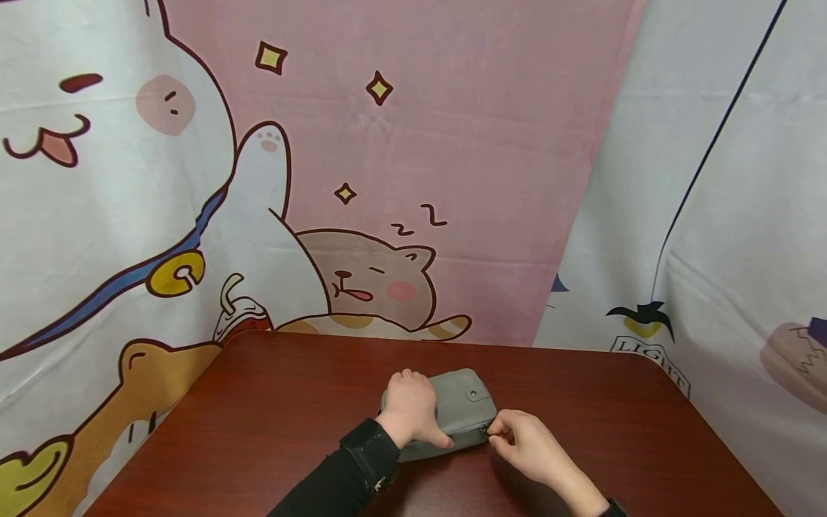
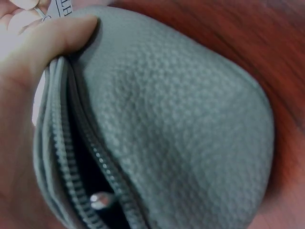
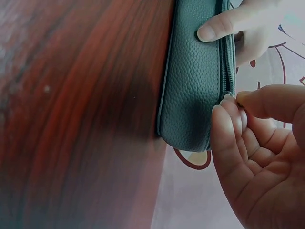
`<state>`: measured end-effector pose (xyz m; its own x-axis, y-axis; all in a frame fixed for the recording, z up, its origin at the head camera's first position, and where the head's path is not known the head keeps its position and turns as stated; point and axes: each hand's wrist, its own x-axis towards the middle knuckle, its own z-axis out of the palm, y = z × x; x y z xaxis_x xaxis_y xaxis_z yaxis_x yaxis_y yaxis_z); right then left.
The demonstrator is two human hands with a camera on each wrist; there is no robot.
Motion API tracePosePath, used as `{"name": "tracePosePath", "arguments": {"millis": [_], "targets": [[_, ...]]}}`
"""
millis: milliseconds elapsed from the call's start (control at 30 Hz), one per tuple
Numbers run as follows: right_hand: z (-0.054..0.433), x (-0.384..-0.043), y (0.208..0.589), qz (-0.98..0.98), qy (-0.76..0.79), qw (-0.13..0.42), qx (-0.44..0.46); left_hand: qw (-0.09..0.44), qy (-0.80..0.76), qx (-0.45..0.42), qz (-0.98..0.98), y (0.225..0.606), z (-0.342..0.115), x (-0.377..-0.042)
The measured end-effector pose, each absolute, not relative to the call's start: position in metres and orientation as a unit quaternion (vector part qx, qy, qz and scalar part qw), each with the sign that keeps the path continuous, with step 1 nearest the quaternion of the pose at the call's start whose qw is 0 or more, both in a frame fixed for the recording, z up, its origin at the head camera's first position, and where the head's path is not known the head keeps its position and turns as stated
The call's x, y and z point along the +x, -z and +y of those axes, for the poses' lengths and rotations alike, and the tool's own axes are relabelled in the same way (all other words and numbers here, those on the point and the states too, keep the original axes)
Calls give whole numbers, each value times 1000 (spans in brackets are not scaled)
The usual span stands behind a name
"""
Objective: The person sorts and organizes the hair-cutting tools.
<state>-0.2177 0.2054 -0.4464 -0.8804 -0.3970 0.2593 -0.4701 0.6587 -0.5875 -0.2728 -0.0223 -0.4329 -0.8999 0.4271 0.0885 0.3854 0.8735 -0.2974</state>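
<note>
A grey-green pebbled leather zip pouch [image 1: 455,398] lies on the table, a flap with a round snap [image 1: 473,395] on its upper face. My left hand [image 1: 413,409] grips it from the left, fingers over the top and thumb on the near side. At the pouch's right end, my right hand [image 1: 528,444] pinches the zipper's pull between thumb and fingertips, which mostly hide it. In the left wrist view the zipper [image 2: 62,133] gapes along one stretch, its inside dark. A small shiny metal knob [image 2: 100,200] shows at that gap.
The brown wooden table [image 1: 258,416] has its far edge just behind the pouch. Beyond that edge hangs a cartoon-printed cloth [image 1: 491,179] in pink and white.
</note>
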Motion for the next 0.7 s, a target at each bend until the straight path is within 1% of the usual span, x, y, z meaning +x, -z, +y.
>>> {"name": "tracePosePath", "arguments": {"millis": [100,333,433,567,700], "targets": [[206,-218,448,-911,-337,52,234,70,-135,-204,-967,431,-22,-270],[207,-219,451,-911,-334,60,236,34,-108,-200,-973,426,-27,-264],[207,-220,451,-911,-332,65,237,45,-65,-221,-972,426,-34,-265],[208,-219,451,-908,-343,54,235,59,12,-256,-965,423,-48,-270],[209,-219,451,-902,-358,43,235,43,51,-271,-960,420,-64,-272]]}}
